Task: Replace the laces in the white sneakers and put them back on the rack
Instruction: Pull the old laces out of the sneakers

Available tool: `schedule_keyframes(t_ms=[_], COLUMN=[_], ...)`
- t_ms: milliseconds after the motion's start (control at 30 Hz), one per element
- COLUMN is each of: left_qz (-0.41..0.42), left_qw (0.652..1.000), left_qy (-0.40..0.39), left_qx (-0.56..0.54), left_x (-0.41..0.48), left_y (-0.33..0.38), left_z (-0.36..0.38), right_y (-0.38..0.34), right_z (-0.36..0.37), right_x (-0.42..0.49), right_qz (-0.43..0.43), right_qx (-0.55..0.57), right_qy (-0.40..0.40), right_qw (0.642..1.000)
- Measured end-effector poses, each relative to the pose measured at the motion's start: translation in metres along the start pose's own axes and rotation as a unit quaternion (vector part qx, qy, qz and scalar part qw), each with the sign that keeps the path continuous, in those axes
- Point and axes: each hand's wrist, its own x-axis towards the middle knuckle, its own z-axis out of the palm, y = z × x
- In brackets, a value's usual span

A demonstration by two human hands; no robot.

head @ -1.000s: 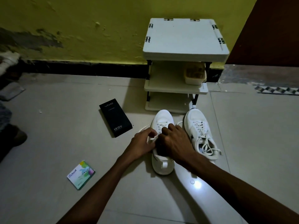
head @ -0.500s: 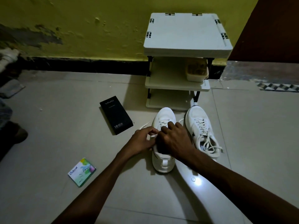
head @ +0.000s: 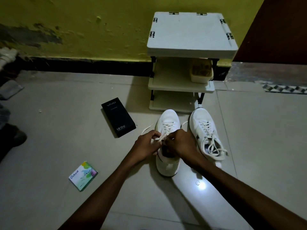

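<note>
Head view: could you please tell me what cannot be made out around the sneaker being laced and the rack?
All in the head view:
1. Upper eyelets of the sneaker being laced: hidden by the left hand and right hand, which pinch the lace.
2. Contents of the tub on the rack: shadowed by the top shelf.
3. Dark shapes at the left edge: cut off, too dim.
4. Fine print on the Odonil box: too small.

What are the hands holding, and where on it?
The white lace of the left sneaker, near the top eyelets: left hand and right hand each pinch it.
</note>
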Motion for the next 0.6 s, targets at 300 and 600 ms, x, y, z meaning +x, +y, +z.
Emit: schedule_keyframes(t_ms=[300, 600], left_qz=[-0.008, -0.010], left_qw=[0.999, 0.998], left_qy=[0.005, 0.037], left_qx=[0.031, 0.054], left_x=[-0.003, -0.009], left_y=[0.010, 0.012], left_z=[0.000, 0.005], right_y=[-0.014, -0.019], right_z=[0.020, 0.006], right_x=[-0.001, -0.010], right_qz=[0.268, 0.205], right_qx=[0.427, 0.390], right_qy=[0.037, 0.058], right_qw=[0.863, 0.896])
